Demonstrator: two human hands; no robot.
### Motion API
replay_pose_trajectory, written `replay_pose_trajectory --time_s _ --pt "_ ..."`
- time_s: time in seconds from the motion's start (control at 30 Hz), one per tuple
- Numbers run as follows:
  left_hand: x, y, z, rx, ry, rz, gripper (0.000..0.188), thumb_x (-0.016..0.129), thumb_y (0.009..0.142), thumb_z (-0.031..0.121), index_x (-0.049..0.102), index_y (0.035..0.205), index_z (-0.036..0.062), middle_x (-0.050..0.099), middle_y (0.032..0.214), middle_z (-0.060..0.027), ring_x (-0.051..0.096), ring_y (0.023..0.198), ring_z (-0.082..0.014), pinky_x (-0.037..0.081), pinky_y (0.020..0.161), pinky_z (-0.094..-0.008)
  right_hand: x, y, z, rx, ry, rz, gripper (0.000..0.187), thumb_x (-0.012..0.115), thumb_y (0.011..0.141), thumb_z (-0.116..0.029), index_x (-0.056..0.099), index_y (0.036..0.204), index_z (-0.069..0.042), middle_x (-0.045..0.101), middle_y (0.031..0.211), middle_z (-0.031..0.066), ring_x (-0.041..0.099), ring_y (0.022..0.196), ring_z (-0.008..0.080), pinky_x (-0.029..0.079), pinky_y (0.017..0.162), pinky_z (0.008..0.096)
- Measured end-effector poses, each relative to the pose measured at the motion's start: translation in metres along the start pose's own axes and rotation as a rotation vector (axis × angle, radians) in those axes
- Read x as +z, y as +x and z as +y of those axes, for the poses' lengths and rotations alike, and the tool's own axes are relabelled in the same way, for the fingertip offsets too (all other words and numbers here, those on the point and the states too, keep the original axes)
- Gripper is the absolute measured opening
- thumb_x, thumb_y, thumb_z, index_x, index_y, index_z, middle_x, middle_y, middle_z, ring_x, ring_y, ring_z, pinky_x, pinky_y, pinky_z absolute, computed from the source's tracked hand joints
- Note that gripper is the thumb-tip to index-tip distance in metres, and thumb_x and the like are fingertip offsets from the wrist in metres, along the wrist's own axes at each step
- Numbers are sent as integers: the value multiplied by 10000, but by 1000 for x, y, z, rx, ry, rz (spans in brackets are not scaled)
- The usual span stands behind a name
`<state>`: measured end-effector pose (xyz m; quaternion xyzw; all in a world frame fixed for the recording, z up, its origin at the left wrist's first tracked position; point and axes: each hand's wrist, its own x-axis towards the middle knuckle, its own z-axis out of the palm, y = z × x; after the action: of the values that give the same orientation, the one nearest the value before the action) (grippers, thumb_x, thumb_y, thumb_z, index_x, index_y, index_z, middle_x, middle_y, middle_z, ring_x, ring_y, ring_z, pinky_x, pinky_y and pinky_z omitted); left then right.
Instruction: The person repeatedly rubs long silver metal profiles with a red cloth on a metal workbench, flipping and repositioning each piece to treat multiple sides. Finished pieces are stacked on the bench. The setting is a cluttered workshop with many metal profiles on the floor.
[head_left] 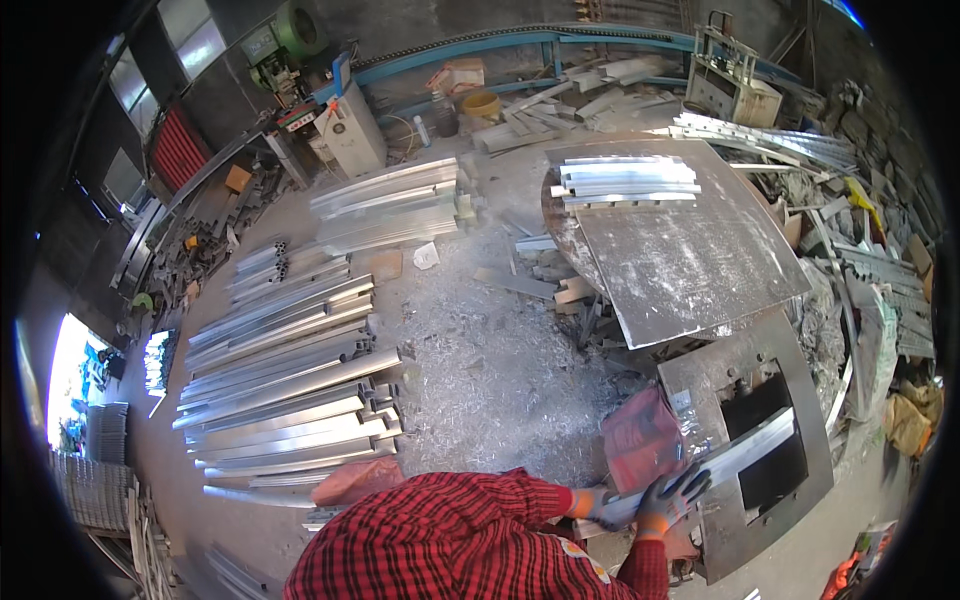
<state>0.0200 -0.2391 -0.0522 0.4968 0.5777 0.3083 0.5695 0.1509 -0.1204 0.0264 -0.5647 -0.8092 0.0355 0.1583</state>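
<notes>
A long silvery aluminium profile (750, 447) slants across a metal plate with a large rectangular opening (695, 372), its far part lying over the opening. My left hand (590, 503), in a grey glove with an orange cuff, is closed around its near end; the fingertips are partly hidden. Further along the same profile, my right hand (672, 497), gloved alike, grips it from above with its fingers across the bar. Just beyond my hands, a crumpled red sack (645, 435) hangs at the plate's left edge.
Rows of long aluminium profiles (290, 400) lie on the floor at left. Short cut profiles (628, 182) rest on a dark metal sheet (700, 260) ahead. Metal shavings (480, 370) cover the floor between. Scrap heaps line the right side; a grey machine (350, 130) stands far left.
</notes>
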Motion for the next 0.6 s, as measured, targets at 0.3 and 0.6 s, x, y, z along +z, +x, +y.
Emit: replay_pose_trajectory --time_s 0.3,0.6 --pt "2 13 -3 -96 -64 -21 719 831 677 582 659 1182 100 717 1089 -153 685 962 -264 518 833 -399 -5 5 10 27 -10 -38 761 523 952 -382 234 1577 -58 233 1579 312 210 1472 482 186 1216 546" --pt "-32 188 171 -27 137 -56 769 828 675 593 633 1221 88 704 1135 -161 671 1019 -270 506 880 -396 -13 212 118 218 -97 64 630 548 977 -415 369 1541 -201 380 1563 166 325 1450 372 324 1156 499"
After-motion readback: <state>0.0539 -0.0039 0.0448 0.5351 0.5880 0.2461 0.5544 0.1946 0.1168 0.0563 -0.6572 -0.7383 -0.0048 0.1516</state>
